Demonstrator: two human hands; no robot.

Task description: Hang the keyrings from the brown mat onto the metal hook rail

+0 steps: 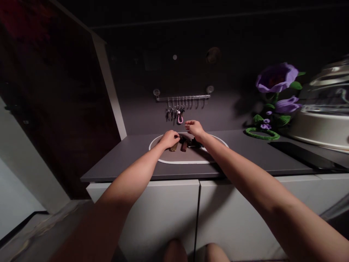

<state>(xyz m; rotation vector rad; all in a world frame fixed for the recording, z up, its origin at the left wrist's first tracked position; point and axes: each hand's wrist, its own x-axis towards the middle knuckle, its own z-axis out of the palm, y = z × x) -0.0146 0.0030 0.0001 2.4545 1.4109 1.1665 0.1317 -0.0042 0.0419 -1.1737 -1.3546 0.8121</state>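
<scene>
My left hand (169, 138) is low over the oval mat (177, 157), its fingers curled together just above a gold-brown flat item (173, 147). What sits in the fingertips, if anything, is too small to make out. My right hand (194, 128) is raised a little above the mat's back part, fingers stretched to the left and apart, with nothing visible in them. Between the hands lies a reddish-brown small block-like item (184, 146). Dark items (196, 143), partly hidden by my right wrist, are beside it. Several keys (170, 113) and a pink loop (180, 118) hang on the wall behind.
A clear hook rail (184, 98) is fixed to the wall by two round mounts. Purple felt-like flowers (278, 78) with a green ring base (262, 134) stand at right, beside a large white-and-clear appliance (321, 120). A black flat slab (302, 154) lies in front.
</scene>
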